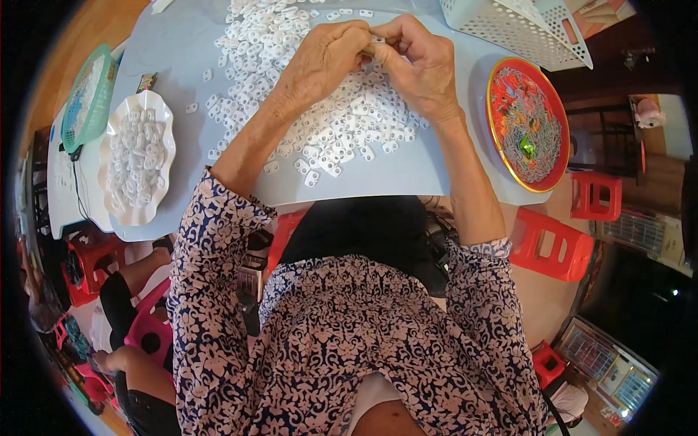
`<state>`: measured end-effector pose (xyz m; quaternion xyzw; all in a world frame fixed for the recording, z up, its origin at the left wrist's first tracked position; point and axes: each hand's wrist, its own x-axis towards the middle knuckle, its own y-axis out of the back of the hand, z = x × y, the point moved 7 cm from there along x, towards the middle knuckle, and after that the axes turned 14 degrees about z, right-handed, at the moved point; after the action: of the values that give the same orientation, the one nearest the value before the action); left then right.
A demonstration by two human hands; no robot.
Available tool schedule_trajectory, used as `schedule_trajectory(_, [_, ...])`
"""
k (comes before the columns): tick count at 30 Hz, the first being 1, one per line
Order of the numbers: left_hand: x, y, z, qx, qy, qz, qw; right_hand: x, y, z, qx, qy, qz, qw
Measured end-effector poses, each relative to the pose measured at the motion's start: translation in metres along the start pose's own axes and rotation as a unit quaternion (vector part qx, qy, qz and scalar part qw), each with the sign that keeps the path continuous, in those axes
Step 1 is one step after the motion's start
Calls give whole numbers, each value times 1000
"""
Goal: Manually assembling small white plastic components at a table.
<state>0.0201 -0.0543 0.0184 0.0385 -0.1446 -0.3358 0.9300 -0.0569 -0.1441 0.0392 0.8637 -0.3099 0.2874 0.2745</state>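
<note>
My left hand [329, 59] and my right hand [420, 67] meet over the far part of the table, fingertips pressed together in a pinch. A bit of white shows between the fingers, but the fingers hide most of whatever they hold. Beneath and around both hands spreads a heap of small white plastic pieces [349, 131], each flat with two holes. To the right sits a round red dish [496, 123] with a gold rim, holding many thin grey metal parts, perhaps screws, and a small green item [527, 147]. A white scalloped dish [169, 138] at the left carries more white pieces.
Further left, a green basket [109, 69] holds white pieces. A white perforated basket [502, 25] stands at the far right. Red plastic stools [550, 247] are on the floor. Another person's legs [142, 374] show at the lower left. A small packet [147, 81] lies beyond the scalloped dish.
</note>
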Motion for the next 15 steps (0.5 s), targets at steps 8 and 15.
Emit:
schedule_trajectory(8, [9, 4, -15, -14, -4, -1, 1000, 1, -3, 19, 139, -127, 0, 982])
schedule_trajectory(15, [6, 3, -9, -20, -73, -21, 997, -4, -8, 36, 210, -201, 42, 956])
